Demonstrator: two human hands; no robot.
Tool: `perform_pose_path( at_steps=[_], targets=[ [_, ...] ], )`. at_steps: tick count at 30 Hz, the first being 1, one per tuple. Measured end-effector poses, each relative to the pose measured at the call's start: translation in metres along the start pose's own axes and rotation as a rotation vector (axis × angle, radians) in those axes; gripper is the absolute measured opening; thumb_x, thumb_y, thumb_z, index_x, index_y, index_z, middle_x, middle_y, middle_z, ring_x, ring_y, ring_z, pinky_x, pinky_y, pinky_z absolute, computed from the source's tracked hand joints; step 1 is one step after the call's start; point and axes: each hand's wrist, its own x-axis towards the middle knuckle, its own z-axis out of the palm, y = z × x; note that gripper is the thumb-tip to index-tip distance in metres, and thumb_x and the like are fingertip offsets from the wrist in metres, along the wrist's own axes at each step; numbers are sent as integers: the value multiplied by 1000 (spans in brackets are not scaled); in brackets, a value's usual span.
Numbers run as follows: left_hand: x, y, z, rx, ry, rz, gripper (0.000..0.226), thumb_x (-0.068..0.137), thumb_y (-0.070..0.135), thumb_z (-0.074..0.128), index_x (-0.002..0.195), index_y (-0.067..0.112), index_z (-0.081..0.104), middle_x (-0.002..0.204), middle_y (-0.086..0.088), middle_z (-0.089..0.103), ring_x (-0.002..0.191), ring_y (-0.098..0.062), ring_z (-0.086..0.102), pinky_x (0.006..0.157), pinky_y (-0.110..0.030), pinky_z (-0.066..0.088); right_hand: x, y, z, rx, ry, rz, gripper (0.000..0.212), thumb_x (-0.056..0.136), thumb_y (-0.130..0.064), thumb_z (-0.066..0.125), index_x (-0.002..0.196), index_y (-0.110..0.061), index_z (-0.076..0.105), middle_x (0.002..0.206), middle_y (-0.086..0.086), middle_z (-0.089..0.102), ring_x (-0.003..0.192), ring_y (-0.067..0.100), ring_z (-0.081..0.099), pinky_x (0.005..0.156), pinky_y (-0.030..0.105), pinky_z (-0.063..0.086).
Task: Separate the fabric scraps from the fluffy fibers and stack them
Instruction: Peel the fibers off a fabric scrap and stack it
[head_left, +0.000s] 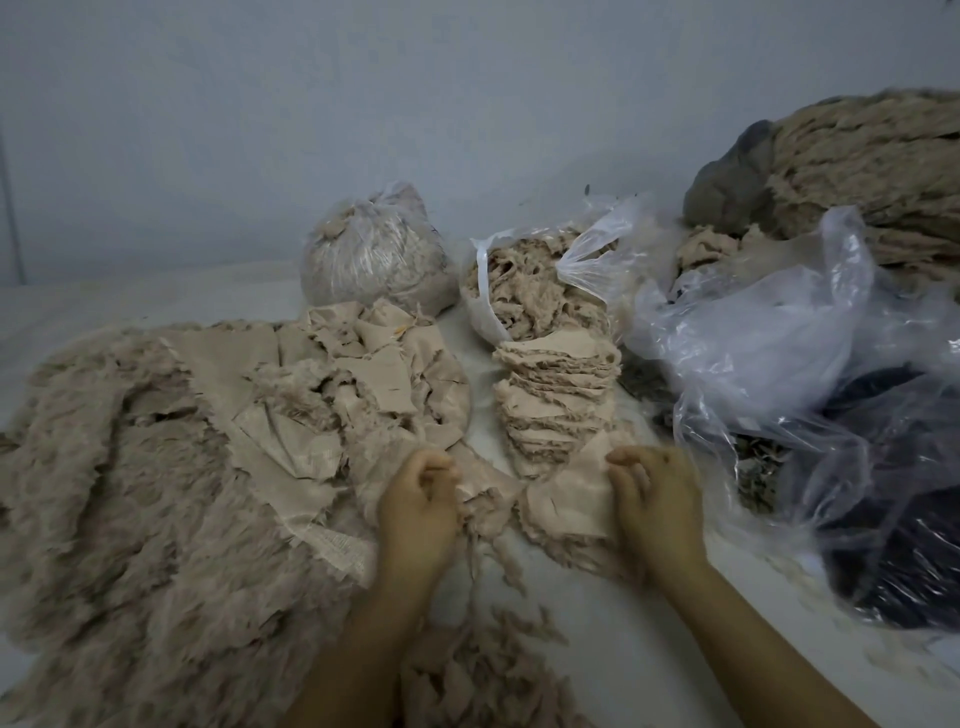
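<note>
the left hand (415, 499) pinches the fluffy fibers (483, 512) and the right hand (652, 499) grips a fabric scrap (563, 506) between them, probably to pull both apart, while the stack of scraps (558, 400) waits just beyond the right hand.

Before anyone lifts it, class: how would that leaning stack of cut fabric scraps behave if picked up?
The stack of fabric scraps would probably flop and slide apart: its thin layers sit loose and staggered. It likely weighs little. Frayed edges suggest it may shed fibers.
</note>
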Motion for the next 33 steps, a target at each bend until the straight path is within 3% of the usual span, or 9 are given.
perform_pose_path(
  at_steps=[3, 6, 8, 11, 15, 21, 24, 29, 33],
  targets=[
    [3, 0, -16, 226, 260, 159, 21, 89, 23, 62, 106, 24, 50, 110, 1, 44, 78, 5, 49, 67, -8, 40, -13, -24, 17, 168, -99, -194, 16, 87, -8, 64, 88, -23, 70, 86, -12, 59, 83, -1, 55, 76, 7, 36],
    [10, -6, -30, 289, 234, -15, 72, 79, 34, 74, 136, 16, 33, 132, -3, 29, 101, -14, 47, 87, -28, 42, -23, -46, 44, 201, -340, -251, 21, 88, -16, 65, 107, -26, 65, 97, -15, 56, 82, -6, 52, 78, 9, 41],
    [15, -14, -36, 317, 176, -71, 56, 82, 26, 70, 129, 12, 43, 121, -6, 48, 104, -24, 51, 86, -32, 44, -24, -52, 63, 71, -467, -273, 43, 88, -18, 65, 129, -23, 53, 116, -8, 44, 101, 3, 48, 85, 15, 37],
    [17, -18, -45, 14, 175, -106, 14, 91, 16, 57, 77, 13, 56, 74, -3, 58, 81, -27, 55, 65, -31, 43, -21, -61, 77, 122, -418, -243, 23, 90, -13, 59, 112, -14, 66, 112, 4, 57, 103, 19, 54, 80, 20, 36],
    [19, -6, -50, -598, 116, -284, 44, 97, 14, 46, 131, -13, 43, 124, -39, 49, 116, -50, 48, 99, -54, 42, -19, -71, 75, 348, -201, -119, 13, 93, -7, 51, 85, -14, 59, 73, -7, 57, 71, 16, 53, 58, 22, 31],
    [30, 11, -70, -1039, 243, -270, 27, 101, 23, 42, 102, 0, 58, 63, -6, 69, 65, -17, 71, 58, -27, 59, -46, -76, 53, 259, -167, -650, 21, 92, -17, 49, 87, -7, 67, 83, -1, 63, 77, 7, 49, 68, 13, 32],
    [27, 12, -73, -842, 232, -259, 32, 96, 43, 48, 101, 16, 64, 70, 0, 72, 61, -12, 69, 51, -25, 55, -71, -64, 66, 184, -472, -745, 26, 97, -26, 48, 90, -14, 70, 88, -1, 67, 84, 11, 55, 76, 21, 42],
    [3, -6, -53, -23, -91, -221, 27, 77, 29, 76, 91, 19, 55, 84, 1, 60, 70, -12, 57, 54, -16, 46, -87, -60, 82, 233, -357, -700, 20, 94, -23, 56, 98, -13, 74, 89, 5, 68, 85, 19, 60, 70, 31, 51],
    [3, -9, -45, -152, -126, -301, 18, 91, 5, 59, 109, 8, 62, 86, 0, 69, 72, -13, 66, 64, -19, 53, -93, -62, 79, 270, -536, -710, 31, 96, -38, 52, 105, -16, 73, 95, 4, 67, 90, 14, 60, 78, 24, 48]
  ],
)
